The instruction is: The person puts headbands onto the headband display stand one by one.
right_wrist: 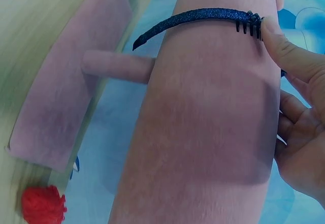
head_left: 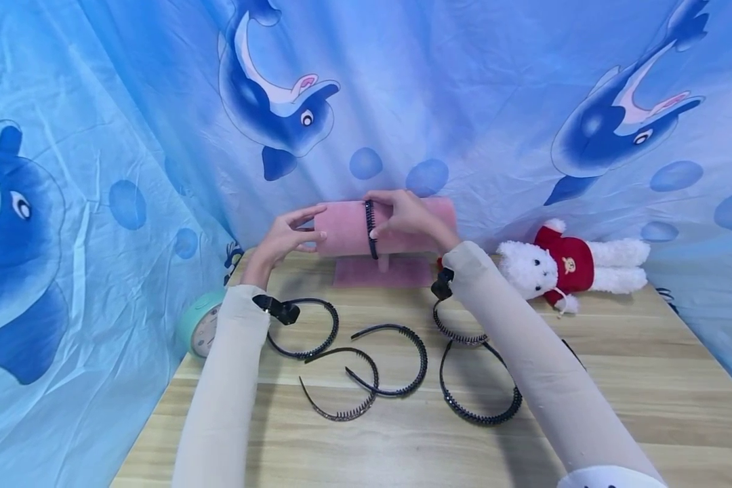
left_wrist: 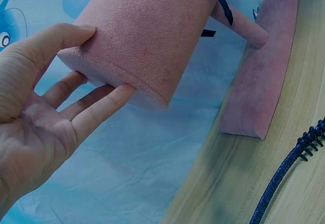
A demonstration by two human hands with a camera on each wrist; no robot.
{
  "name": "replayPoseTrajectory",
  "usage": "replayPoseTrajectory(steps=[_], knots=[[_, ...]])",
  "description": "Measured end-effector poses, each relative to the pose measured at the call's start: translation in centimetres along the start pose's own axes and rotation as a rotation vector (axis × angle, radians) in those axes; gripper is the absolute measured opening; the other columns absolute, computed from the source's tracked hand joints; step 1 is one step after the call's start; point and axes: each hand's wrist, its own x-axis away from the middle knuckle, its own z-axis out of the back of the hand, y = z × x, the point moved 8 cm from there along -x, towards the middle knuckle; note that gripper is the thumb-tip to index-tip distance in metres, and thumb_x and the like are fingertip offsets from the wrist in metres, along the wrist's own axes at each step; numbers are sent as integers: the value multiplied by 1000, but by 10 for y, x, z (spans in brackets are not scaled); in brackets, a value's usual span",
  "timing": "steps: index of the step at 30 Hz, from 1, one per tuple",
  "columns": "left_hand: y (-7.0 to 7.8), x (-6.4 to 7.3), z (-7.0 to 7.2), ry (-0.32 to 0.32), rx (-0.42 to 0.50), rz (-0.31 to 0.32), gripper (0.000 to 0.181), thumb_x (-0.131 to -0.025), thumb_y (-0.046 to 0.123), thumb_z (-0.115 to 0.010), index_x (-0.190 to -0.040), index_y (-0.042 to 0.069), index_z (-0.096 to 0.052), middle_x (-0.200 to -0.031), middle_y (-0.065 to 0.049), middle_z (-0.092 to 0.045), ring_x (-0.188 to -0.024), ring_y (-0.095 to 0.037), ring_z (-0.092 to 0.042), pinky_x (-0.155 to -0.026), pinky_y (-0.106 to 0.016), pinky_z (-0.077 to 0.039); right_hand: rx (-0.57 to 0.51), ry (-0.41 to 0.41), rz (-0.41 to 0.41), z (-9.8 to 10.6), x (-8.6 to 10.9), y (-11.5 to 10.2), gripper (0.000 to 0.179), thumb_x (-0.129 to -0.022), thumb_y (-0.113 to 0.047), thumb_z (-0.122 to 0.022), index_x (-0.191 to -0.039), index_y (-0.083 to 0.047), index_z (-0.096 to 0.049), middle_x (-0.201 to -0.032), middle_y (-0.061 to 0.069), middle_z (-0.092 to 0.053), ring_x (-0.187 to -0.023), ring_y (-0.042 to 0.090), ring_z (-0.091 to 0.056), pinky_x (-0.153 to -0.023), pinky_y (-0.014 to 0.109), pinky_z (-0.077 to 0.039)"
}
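Over here the left hand pinches the near end of the pink display stand's roll between thumb and fingers, while the right hand, thumb in front and fingers behind, grips the dark toothed headband that sits around the roll's middle, between the two hands. Nearer the person, below both hands, at least five more headbands lie on the wooden table, some overlapping; a mint-green clock stands beside the left forearm, and a white plush toy in a red sweater lies just right of the right hand's wrist.
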Motion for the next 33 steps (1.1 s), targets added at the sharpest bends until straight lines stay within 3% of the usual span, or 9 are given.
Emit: replayPoseTrajectory(steps=[3,8,13,16,19,23,25,33], knots=[[7,3,-3,-3,-5,15,67,-90,2,-75,-150,20,-52,-162,-8,-42,-141,-36,-48,-91,-43,-63,-26,-3,-3,-4,-1,-3,76,-80,-11,-86,-147,-25,-54,-140,-2,-62,-120,18,-62,-111,36,-45],[18,9,-10,-11,-22,36,67,-90,3,-74,-151,19,-51,-164,-7,-39,-142,-36,-47,-95,-45,-62,68,6,5,-7,-7,-12,77,-80,-17,-87,-149,-23,-53,-143,2,-60,-126,21,-60,-114,40,-43],[23,11,-13,-15,-25,10,66,-90,3,-74,-150,19,-51,-164,-7,-39,-141,-37,-49,-98,-51,-59,127,15,34,-13,-15,-21,79,-79,-21,-89,-149,-20,-52,-149,2,-57,-136,22,-52,-115,40,-44],[25,14,-14,-14,-37,-31,64,-90,2,-73,-149,16,-52,-165,-8,-37,-142,-37,-47,-100,-53,-58,139,14,46,-16,-19,-24,78,-79,-22,-89,-149,-21,-53,-148,2,-58,-134,22,-53,-113,40,-45],[29,14,-15,-9,-97,-120,59,-90,1,-73,-146,8,-54,-167,-10,-31,-146,-36,-42,-110,-52,-52,131,20,39,-18,-21,-25,77,-79,-23,-89,-147,-24,-54,-145,2,-60,-132,22,-54,-113,40,-45],[28,9,-13,18,-182,-238,51,-89,1,-74,-138,0,-59,-169,-9,-27,-154,-33,-30,-127,-53,-29,86,25,8,-19,-19,-23,78,-79,-20,-88,-148,-26,-53,-145,2,-59,-130,22,-54,-113,40,-45],[24,4,-11,29,-196,-263,48,-89,2,-74,-135,0,-62,-168,-8,-29,-155,-32,-28,-129,-54,-23,55,24,-8,-20,-18,-22,79,-80,-17,-88,-149,-26,-51,-146,3,-58,-129,21,-54,-113,41,-45],[16,2,-5,36,-233,-294,48,-88,3,-76,-134,2,-64,-165,-5,-36,-151,-31,-35,-127,-52,-30,-18,-7,-29,-30,-15,-24,80,-84,-12,-83,-153,-29,-46,-147,6,-55,-125,23,-55,-110,42,-48]])
